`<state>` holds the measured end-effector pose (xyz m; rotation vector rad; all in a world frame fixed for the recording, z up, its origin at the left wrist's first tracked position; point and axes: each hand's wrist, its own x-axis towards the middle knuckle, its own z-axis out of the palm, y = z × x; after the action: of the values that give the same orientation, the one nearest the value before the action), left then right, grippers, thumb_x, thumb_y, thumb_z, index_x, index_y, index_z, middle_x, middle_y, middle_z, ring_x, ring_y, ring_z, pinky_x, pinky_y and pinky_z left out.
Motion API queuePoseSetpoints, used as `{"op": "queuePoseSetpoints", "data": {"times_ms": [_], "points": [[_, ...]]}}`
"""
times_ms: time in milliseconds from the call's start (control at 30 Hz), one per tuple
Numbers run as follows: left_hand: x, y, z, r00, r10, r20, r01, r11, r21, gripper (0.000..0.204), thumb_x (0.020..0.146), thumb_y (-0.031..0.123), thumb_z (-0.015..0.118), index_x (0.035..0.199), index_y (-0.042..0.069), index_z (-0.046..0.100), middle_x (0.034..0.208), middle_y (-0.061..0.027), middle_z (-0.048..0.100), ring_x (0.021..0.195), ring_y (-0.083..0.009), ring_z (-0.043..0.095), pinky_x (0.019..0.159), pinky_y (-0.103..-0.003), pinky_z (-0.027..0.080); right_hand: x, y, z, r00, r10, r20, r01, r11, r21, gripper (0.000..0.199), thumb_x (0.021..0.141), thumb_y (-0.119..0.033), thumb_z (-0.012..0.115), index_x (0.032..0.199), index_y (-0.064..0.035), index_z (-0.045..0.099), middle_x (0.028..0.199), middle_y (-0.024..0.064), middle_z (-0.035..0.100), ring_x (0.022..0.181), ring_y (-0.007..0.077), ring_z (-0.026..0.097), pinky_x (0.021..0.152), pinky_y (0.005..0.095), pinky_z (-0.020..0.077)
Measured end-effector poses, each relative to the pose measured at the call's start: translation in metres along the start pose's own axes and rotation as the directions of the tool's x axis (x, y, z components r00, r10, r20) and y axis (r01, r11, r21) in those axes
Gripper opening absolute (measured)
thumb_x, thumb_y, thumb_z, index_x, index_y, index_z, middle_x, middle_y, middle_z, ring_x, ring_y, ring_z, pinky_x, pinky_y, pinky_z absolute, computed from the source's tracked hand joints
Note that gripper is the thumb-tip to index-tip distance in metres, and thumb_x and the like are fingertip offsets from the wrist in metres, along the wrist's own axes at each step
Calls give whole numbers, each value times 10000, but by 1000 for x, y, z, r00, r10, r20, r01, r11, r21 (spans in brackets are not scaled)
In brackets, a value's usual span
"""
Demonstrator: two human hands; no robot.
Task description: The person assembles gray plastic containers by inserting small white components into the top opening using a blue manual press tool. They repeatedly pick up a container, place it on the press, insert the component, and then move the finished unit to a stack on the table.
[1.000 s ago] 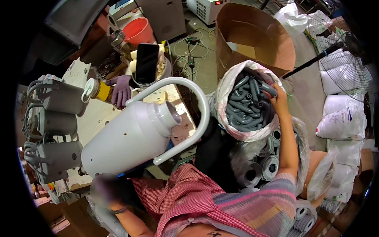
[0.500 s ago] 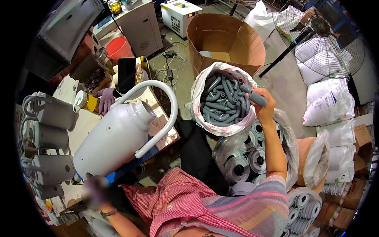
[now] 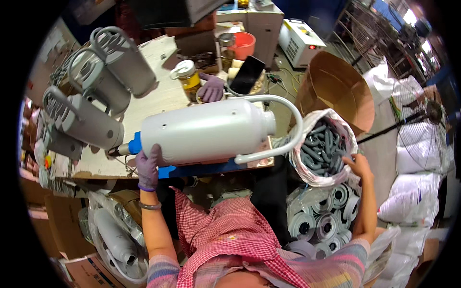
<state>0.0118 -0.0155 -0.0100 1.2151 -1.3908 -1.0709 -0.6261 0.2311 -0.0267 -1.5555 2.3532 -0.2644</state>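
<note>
Large white jug (image 3: 206, 130) lying on its side at the tabletop's (image 3: 153, 103) near edge, steadied by a gloved left hand (image 3: 146, 165).

Left hand in a purple glove, fingers (image 3: 154, 152) spread flat against the jug's base end, pressing rather than gripping, beside a blue fitting (image 3: 135, 143). Jug's curved white handle (image 3: 283, 139) reaching out past the tabletop's right corner. Right hand (image 3: 356, 165) bare, off the tabletop to the right, at the rim of a bag of grey rubber tubes (image 3: 322, 144); fingers loosely curled, hold on anything impossible to tell. Grey rolls (image 3: 319, 223) stacked in a bag below that. More grey jugs (image 3: 91, 96) crowding the tabletop's far left corner. Another person's purple-gloved hand (image 3: 211, 89) near a yellow jar (image 3: 188, 77) at the far edge.
</note>
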Motion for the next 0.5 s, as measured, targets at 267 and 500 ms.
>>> {"op": "queuePoseSetpoints", "data": {"times_ms": [267,500], "points": [[7,8,3,999,13,33,-13,1000,-16,437,901,384,729,1037,-29,686,929,-56,708,838,-101,620,762,-267,505,69,-291,-72,831,-425,-360,525,382,761,472,1035,-334,471,1414,-53,471,662,10,528,461,40,419,382,202,283],[6,12,0,999,-1,41,1,1000,7,435,895,379,735,1033,-30,682,919,-68,714,842,-112,630,771,-280,511,104,-432,-45,787,-613,-72,445,481,755,387,1052,-336,474,1324,-90,599,678,-37,468,567,35,446,514,217,366]]}}
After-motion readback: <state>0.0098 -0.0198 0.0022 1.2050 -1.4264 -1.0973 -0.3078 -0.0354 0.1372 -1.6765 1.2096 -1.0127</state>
